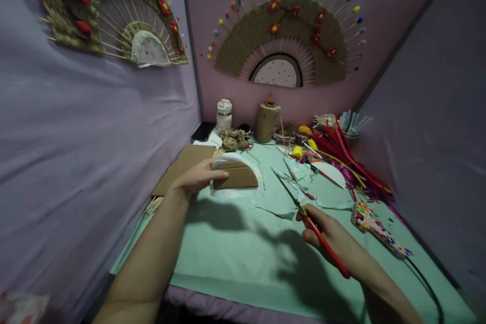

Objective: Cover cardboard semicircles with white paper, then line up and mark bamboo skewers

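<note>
Left hand (199,175) pinches the corrugated cardboard half-disc (241,174) and its white backing (233,193) at the left end, thumb on top, over the table (224,268). Likely light, fairly stiff but creasable, backing probably floppy; best held flat near the rim, no hard squeeze. Right hand (339,238) is wrapped around red-handled scissors (309,223).

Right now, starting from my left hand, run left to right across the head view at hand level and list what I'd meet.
Your bare left hand → the brown cardboard half-circle bordered in white → your right hand with long-bladed, red-handled metal scissors → the multicoloured, patterned glue gun with a dark cord.
</note>
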Demonstrator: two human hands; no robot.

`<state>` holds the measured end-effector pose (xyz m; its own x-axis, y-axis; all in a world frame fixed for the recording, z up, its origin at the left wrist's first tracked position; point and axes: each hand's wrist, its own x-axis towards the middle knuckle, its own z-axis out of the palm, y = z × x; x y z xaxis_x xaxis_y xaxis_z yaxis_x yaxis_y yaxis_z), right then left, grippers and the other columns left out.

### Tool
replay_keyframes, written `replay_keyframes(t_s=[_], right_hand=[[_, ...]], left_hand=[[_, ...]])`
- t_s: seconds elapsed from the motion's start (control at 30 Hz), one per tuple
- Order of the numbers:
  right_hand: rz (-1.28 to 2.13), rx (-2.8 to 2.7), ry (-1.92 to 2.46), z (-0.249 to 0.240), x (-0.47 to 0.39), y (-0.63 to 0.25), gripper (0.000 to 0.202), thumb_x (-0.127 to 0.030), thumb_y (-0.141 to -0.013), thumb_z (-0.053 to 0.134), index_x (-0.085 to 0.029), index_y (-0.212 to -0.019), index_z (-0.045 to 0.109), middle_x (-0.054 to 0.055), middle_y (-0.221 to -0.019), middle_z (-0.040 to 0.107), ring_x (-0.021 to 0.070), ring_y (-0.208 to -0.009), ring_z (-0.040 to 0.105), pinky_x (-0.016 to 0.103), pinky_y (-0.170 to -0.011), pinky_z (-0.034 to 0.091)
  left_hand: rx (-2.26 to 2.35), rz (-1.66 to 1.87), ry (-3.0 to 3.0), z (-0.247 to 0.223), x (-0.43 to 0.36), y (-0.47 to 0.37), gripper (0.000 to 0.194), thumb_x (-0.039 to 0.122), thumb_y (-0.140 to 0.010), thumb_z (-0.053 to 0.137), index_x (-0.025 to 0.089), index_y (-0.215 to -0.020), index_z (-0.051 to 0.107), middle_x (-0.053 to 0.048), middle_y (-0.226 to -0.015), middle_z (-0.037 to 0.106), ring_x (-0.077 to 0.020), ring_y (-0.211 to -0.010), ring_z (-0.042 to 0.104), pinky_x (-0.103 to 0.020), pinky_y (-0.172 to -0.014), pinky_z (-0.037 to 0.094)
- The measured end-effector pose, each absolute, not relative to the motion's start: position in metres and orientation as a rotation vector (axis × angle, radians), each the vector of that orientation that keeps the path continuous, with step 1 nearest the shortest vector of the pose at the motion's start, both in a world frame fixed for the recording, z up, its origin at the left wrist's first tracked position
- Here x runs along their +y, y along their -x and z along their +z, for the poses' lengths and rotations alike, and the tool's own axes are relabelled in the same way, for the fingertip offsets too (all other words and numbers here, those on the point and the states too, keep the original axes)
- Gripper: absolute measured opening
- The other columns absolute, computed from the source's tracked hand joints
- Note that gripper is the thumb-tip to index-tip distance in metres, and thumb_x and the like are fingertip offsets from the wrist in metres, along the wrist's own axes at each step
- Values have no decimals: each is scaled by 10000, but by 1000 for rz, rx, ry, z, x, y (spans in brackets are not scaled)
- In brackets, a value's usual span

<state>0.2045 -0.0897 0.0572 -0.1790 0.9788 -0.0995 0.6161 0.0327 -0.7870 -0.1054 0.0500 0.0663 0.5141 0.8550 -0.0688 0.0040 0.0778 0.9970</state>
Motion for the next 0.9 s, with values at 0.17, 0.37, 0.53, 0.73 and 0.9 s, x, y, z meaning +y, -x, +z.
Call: replay_keyframes(t_s=[0.17, 0.37, 0.53, 0.73, 0.9], right_hand=[[1094, -1984, 1760, 68, -101, -219, 293, -489, -768, 525, -212, -762, 433, -22, -668, 437, 138, -617, 350, 259, -555, 299], [1337, -2025, 1608, 55, -101, -212, 262, -445, -783, 514, -189, -784, 459, -31, -671, 402, 117, -607, 302, 240, -536, 262], [1369, -1965, 1631, 46, -95, -204, 308, -479, -773, 540, -185, -743, 454, -34, -649, 396, 109, -596, 313, 231, -529, 268], [1391, -1907, 1607, 38, -92, -204, 402, -572, -772, 538, -183, -724, 454, -33, -643, 392, 97, -568, 301, 223, -494, 261], [1402, -1877, 1596, 39, -94, -201, 452, -623, -752, 564, -188, -698, 455, -45, -603, 371, 92, -545, 299, 215, -466, 255]], left_hand=[[811, 719, -1371, 58, 51, 100, 396, 304, -624, 758, 141, -976, 681, -45, -900, 678, -164, -815, 570, -260, -726, 430], [816, 721, -1299, 52, 50, 103, 350, 311, -617, 760, 133, -905, 672, -30, -838, 659, -139, -746, 553, -241, -665, 427], [826, 698, -1282, 50, 50, 104, 377, 337, -604, 779, 132, -900, 666, -27, -820, 648, -133, -721, 551, -234, -634, 424], [839, 689, -1276, 50, 49, 103, 361, 341, -605, 779, 132, -879, 670, -21, -815, 640, -128, -716, 549, -234, -628, 419], [845, 679, -1243, 51, 47, 102, 364, 330, -600, 778, 135, -890, 676, -24, -814, 641, -130, -714, 552, -238, -627, 421]])
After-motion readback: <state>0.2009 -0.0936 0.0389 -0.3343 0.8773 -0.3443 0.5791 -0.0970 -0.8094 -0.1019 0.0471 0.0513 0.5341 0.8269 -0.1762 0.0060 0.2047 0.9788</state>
